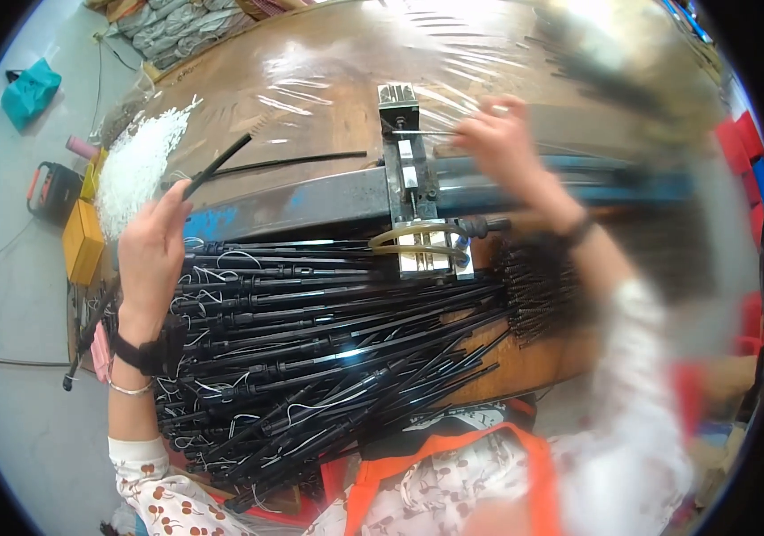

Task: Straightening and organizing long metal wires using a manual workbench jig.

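Rod stack: a dense pile of thin black rods [328, 330] with loose pale threads lies on the near edge of the table, directly before the person, pointing left to right.
Left hand: the left hand [151, 255] is raised over the left end of the pile, fingers closed around one black rod [218, 165] that angles up and away to the right.
Fixture: a small metal jig [410, 179] stands upright on a dark steel bar [310, 201] running across the table just beyond the pile.
Right hand: the right hand [502, 143] is at the jig's right side, blurred; fingertips seem pinched together on a thin pin, but the grip cannot be told for certain.
Table: brown top [328, 71] under clear plastic film.
Far left: a heap of white small parts [136, 165] at the table's edge.
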The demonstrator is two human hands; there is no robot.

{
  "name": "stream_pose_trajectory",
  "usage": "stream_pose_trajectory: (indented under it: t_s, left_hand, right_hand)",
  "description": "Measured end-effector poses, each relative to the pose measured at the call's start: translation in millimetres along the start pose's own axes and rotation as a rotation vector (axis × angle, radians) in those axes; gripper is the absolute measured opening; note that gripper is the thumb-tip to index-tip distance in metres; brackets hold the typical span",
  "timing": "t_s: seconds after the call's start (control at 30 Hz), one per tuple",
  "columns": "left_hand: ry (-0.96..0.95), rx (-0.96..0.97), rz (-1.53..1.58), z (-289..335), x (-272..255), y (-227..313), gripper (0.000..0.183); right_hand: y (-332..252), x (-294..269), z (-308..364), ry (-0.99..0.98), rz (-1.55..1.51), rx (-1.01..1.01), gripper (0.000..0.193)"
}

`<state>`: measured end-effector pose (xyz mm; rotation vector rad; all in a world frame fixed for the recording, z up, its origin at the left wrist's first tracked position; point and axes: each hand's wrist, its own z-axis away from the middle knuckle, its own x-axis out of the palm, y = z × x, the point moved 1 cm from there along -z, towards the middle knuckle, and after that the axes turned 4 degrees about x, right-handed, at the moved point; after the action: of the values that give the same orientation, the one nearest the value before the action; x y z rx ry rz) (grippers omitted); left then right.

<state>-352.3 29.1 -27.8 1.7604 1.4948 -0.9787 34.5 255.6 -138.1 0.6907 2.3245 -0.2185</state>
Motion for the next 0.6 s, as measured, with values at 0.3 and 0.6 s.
stream_pose_trajectory:
  t_s: [0.3,0.6]
  left_hand:
    - [-0.198,0.312,0.274,-72,128,102,0.023]
    - [-0.282,0.154,0.456,-69,139,105,0.019]
  right_hand:
    - [156,-142,158,-0.159,0.452,0.128,0.007]
    - [155,-136,168,-0.057,0.348,0.111,0.007]
